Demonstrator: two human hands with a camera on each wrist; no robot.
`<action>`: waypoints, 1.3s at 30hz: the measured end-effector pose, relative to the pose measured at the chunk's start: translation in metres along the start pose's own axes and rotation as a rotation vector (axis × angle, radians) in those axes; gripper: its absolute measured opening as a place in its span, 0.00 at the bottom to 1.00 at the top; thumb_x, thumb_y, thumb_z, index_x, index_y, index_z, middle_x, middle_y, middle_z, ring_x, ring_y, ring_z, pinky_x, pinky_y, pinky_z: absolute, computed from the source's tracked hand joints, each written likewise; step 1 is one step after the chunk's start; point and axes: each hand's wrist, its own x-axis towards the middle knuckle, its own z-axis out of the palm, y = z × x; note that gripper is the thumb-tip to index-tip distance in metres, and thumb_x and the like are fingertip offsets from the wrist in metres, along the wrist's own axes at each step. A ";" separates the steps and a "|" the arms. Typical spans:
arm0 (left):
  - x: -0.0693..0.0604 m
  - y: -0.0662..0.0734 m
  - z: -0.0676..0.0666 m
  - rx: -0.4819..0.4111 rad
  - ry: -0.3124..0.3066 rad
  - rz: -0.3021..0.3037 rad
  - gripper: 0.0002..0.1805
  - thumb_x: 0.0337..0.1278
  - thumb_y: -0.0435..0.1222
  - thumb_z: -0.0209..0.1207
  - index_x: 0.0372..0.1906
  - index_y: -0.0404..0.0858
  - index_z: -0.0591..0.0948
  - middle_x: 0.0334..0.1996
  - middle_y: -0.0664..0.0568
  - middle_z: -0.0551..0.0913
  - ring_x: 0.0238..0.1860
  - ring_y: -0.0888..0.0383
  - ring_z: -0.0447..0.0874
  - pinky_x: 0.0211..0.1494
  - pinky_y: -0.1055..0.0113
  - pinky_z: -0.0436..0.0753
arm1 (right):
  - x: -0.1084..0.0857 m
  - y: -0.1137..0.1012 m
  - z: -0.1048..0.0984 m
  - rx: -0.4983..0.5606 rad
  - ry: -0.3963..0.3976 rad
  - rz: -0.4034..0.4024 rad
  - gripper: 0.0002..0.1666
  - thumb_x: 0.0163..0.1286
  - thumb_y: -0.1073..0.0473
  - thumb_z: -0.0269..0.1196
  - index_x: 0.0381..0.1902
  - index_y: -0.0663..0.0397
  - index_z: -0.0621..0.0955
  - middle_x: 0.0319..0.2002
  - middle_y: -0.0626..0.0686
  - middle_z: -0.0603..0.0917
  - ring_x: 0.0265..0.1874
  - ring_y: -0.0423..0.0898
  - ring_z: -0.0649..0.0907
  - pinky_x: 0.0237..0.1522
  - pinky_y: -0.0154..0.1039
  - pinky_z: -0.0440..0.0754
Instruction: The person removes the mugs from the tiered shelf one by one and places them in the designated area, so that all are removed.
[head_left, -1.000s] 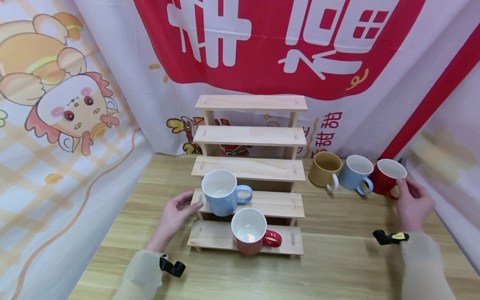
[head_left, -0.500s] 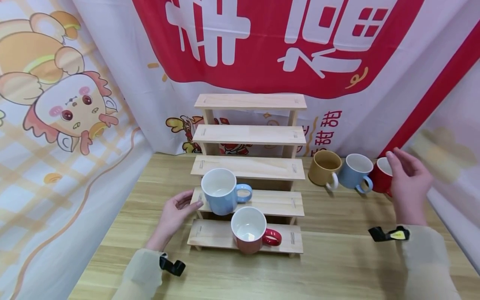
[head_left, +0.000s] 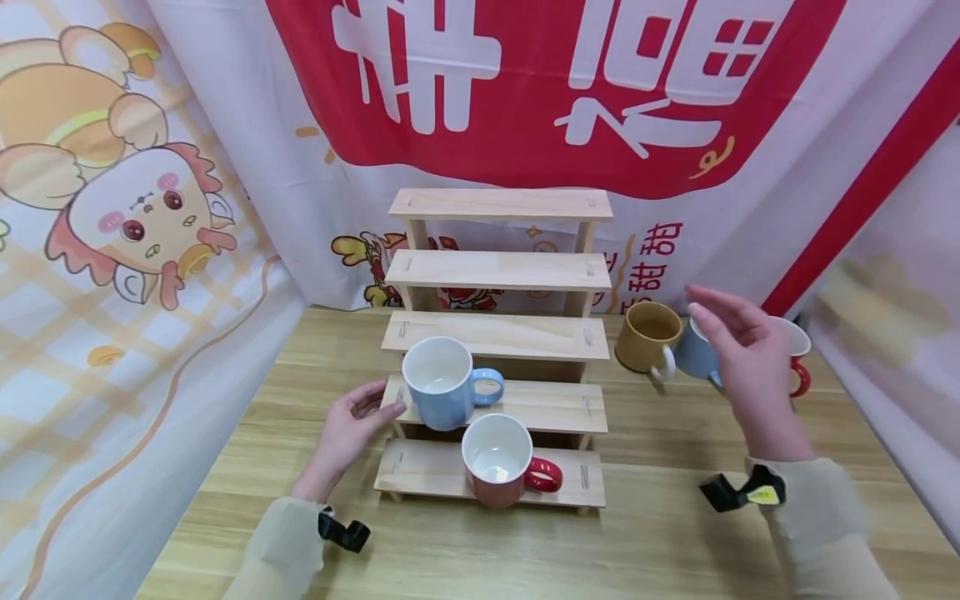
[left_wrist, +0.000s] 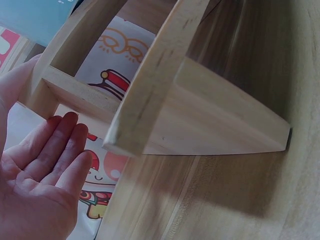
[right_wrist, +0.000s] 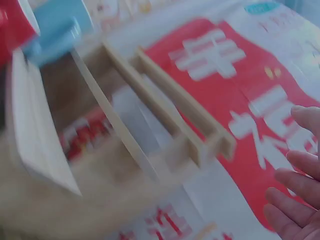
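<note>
A stepped wooden shelf [head_left: 495,332] stands on the table. My left hand [head_left: 356,429] holds its left end at the second step from the bottom; in the left wrist view, the thumb lies against the wood and the fingertips touch beneath. A light blue mug [head_left: 441,392] stands on that step, handle to the right. On the lowest step sits a red mug [head_left: 497,460] with a red handle. My right hand [head_left: 753,358] hovers with nothing in it, fingers loosely bent, partly covering another blue mug [head_left: 693,350] and another red mug [head_left: 801,346] at the right.
A tan mug [head_left: 647,337] with a white handle stands right of the shelf, left of the covered blue mug. Printed cloth [head_left: 555,150] hangs behind, and more cloth walls the left and right sides of the wooden table [head_left: 660,517].
My right hand has let go of the far right red mug, lifted and swung left in front of the blue one. That red mug's handle now points more to the right. My left hand stays put.
</note>
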 end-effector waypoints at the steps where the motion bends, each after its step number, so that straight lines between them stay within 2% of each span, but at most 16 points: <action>1: 0.000 0.000 0.000 -0.006 -0.001 0.000 0.39 0.56 0.47 0.74 0.68 0.32 0.73 0.65 0.38 0.75 0.66 0.45 0.73 0.70 0.60 0.72 | -0.004 -0.002 0.005 -0.002 -0.031 -0.024 0.24 0.71 0.52 0.69 0.62 0.52 0.83 0.58 0.47 0.85 0.57 0.42 0.80 0.53 0.24 0.77; 6: -0.002 0.003 0.001 -0.037 -0.002 0.005 0.36 0.58 0.42 0.73 0.67 0.30 0.73 0.64 0.36 0.76 0.65 0.45 0.74 0.67 0.66 0.74 | -0.022 -0.010 0.033 -0.017 -0.168 -0.141 0.21 0.74 0.56 0.66 0.61 0.53 0.83 0.58 0.50 0.85 0.54 0.43 0.83 0.54 0.28 0.80; 13: -0.003 0.005 0.002 -0.053 -0.001 0.002 0.35 0.59 0.40 0.73 0.67 0.30 0.73 0.65 0.36 0.75 0.66 0.45 0.74 0.66 0.70 0.75 | -0.041 -0.010 0.065 0.132 -0.354 -0.226 0.18 0.73 0.65 0.66 0.59 0.63 0.82 0.57 0.59 0.85 0.55 0.50 0.84 0.53 0.37 0.84; 16: -0.003 0.004 0.002 -0.056 0.001 0.000 0.35 0.59 0.40 0.73 0.67 0.31 0.73 0.65 0.36 0.75 0.66 0.46 0.74 0.66 0.70 0.75 | -0.049 -0.006 0.077 0.166 -0.416 -0.200 0.18 0.72 0.66 0.66 0.58 0.64 0.82 0.57 0.59 0.84 0.55 0.52 0.84 0.54 0.40 0.84; 20: -0.002 0.003 0.002 -0.058 0.001 0.005 0.35 0.59 0.40 0.73 0.67 0.30 0.74 0.65 0.36 0.76 0.65 0.46 0.74 0.65 0.71 0.75 | -0.058 -0.003 0.090 0.166 -0.476 -0.130 0.18 0.72 0.62 0.68 0.57 0.59 0.83 0.56 0.58 0.85 0.55 0.53 0.84 0.54 0.42 0.84; 25: -0.003 0.003 0.003 -0.056 0.006 0.009 0.34 0.59 0.40 0.73 0.67 0.30 0.74 0.64 0.36 0.76 0.65 0.46 0.74 0.64 0.72 0.75 | -0.067 0.003 0.106 0.135 -0.556 -0.091 0.18 0.70 0.60 0.69 0.57 0.55 0.84 0.55 0.57 0.85 0.53 0.53 0.84 0.56 0.42 0.84; 28: -0.003 0.004 0.003 -0.053 0.007 0.010 0.34 0.59 0.40 0.73 0.66 0.30 0.74 0.64 0.36 0.76 0.65 0.46 0.74 0.64 0.72 0.75 | -0.070 0.007 0.114 0.087 -0.601 -0.060 0.19 0.70 0.56 0.70 0.57 0.53 0.84 0.55 0.57 0.86 0.52 0.50 0.85 0.55 0.40 0.84; 32: -0.003 0.003 0.002 -0.051 0.006 0.012 0.35 0.59 0.41 0.73 0.66 0.30 0.74 0.64 0.36 0.76 0.65 0.45 0.74 0.64 0.72 0.76 | -0.071 0.010 0.126 0.042 -0.649 -0.013 0.21 0.71 0.51 0.70 0.58 0.52 0.84 0.55 0.53 0.86 0.52 0.46 0.85 0.56 0.40 0.83; 39: -0.002 0.002 0.003 -0.034 0.012 0.027 0.35 0.58 0.42 0.73 0.66 0.30 0.75 0.63 0.37 0.77 0.64 0.44 0.75 0.62 0.74 0.77 | -0.067 0.011 0.148 0.067 -0.679 0.031 0.22 0.71 0.50 0.69 0.59 0.51 0.83 0.54 0.49 0.86 0.53 0.46 0.84 0.58 0.44 0.82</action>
